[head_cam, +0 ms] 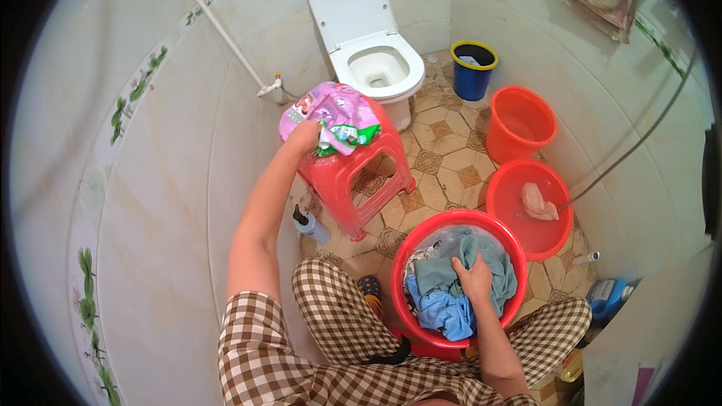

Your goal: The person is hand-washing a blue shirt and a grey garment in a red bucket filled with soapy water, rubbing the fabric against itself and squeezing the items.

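Note:
My left hand (305,136) reaches to a pink and green plastic bag (333,108) on a red plastic stool (333,169). Its fingers go in at the bag's edge and are hidden there, so their grip does not show. My right hand (475,277) pinches a fold of grey-green cloth (440,273) between thumb and fingers. That cloth lies in a red basin (401,293) of sudsy water, in front of my knees. Beside it in the basin are a blue cloth (448,316) and a patterned white cloth (424,254).
A second red basin (496,192) holds water and a pale pink cloth (538,203), with a hose (626,152) running into it. Behind stand an orange-red bucket (513,135), a blue bin (472,82) and an open toilet (383,67). A pump bottle (311,226) stands left of the stool.

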`<move>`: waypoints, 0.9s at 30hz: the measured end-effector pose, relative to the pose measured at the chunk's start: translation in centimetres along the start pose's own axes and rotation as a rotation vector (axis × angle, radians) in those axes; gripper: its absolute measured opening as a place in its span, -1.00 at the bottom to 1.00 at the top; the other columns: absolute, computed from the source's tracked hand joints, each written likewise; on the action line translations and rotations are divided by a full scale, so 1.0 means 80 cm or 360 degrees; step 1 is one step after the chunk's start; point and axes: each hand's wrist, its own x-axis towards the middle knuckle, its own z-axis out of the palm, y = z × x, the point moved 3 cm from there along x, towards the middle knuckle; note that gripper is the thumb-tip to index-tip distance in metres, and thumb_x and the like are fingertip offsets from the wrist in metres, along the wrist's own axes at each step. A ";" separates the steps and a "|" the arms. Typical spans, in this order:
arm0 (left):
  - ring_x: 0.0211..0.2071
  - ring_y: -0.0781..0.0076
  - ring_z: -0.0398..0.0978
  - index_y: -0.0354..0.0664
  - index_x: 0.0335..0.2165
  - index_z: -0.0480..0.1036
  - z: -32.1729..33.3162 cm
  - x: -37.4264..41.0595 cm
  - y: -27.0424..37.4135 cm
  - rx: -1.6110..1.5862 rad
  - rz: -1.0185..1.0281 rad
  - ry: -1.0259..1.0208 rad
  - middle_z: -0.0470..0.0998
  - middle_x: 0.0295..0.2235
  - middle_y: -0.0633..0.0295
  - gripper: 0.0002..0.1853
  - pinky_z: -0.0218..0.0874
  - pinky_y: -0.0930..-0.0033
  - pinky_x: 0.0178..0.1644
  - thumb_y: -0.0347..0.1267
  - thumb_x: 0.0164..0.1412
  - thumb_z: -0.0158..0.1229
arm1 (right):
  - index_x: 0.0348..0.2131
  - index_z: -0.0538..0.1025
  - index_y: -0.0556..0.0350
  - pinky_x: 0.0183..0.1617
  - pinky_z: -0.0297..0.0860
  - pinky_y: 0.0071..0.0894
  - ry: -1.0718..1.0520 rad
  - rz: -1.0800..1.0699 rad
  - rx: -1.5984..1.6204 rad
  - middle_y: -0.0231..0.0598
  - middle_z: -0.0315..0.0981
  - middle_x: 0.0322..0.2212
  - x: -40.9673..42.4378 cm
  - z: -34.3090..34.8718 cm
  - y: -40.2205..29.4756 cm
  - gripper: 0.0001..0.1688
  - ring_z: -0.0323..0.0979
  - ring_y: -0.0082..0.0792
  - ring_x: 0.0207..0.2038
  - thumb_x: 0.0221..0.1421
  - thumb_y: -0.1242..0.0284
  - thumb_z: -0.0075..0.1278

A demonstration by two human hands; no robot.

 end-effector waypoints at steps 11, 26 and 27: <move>-0.15 0.13 0.56 -0.17 -0.27 0.60 0.003 0.007 0.032 0.0231 -0.0331 -0.0275 0.58 -0.20 0.02 -0.70 0.39 0.14 -0.10 -0.36 0.14 -0.04 | -0.11 0.45 0.19 -0.09 0.35 -0.04 0.0046 -0.0053 0.0070 0.11 0.54 -0.30 -0.009 -0.001 -0.011 -0.39 0.49 0.15 -0.20 -0.03 0.13 0.17; -0.20 0.01 0.56 -0.29 -0.36 0.58 0.000 0.002 0.031 0.0106 -0.0372 0.0003 0.57 -0.28 -0.12 -0.77 0.39 0.09 -0.12 -0.49 0.05 0.00 | -0.12 0.45 0.19 -0.10 0.35 -0.08 0.0071 -0.0030 0.0031 0.11 0.54 -0.31 -0.004 0.002 -0.002 -0.38 0.49 0.12 -0.20 -0.03 0.10 0.16; -0.20 0.01 0.56 -0.30 -0.35 0.58 -0.001 0.002 0.034 0.0111 -0.0381 -0.0038 0.57 -0.27 -0.12 -0.77 0.39 0.09 -0.11 -0.51 0.05 0.00 | -0.12 0.45 0.19 -0.10 0.35 -0.08 0.0063 -0.0036 0.0036 0.12 0.54 -0.30 -0.005 0.000 0.000 -0.38 0.49 0.13 -0.20 -0.03 0.09 0.16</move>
